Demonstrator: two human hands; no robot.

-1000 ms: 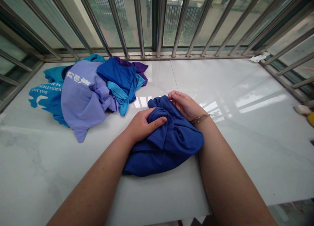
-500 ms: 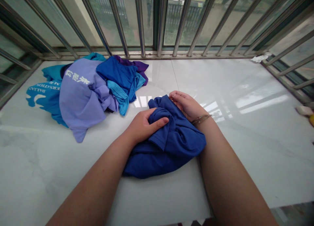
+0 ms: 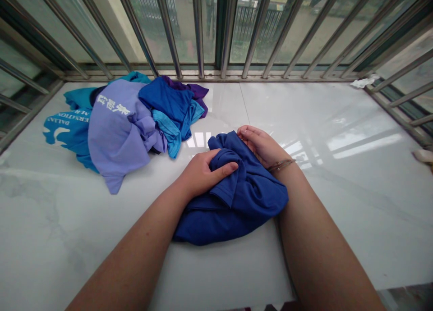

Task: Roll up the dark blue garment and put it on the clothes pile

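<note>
Bunched royal-blue knit shirt [image 3: 233, 198] lying crumpled near the front edge of the glossy white marble surface [image 3: 338, 135], between both forearms.

Risks, as judged from here:
- Could slide on the polished stone and drop off the near edge; slick tile, loose bundle and a lower hem close to the rim.
- Could come out twisted or inside out; folds layered over one another, collar and sleeves hard to tell apart in the wad.
- Could snag on the thin bracelet [image 3: 280, 165] at the right wrist; cloth pressed right against it.
- Could get mixed with the heap of blue, teal, lavender and purple garments [image 3: 135, 117] lying to the left, near but apart; one wide sweep would be enough.

Pose:
- Left hand [image 3: 201, 173] palm down on top of the bundle, fingers curled and closed over a thick roll of fabric, thumb stretched across the top fold; a full clench, not a fingertip pinch. Forearm reaching in low from the lower left, close to the stone.
- Right hand [image 3: 259, 144] at the far upper edge of the bundle, fingers bent and pressed together, tips tucked into the cloth, gripping its rim. Forearm in from the lower right, wrist flat, alongside the fabric.

Steel window bars [image 3: 199, 31] rising behind, well apart from both hands.
</note>
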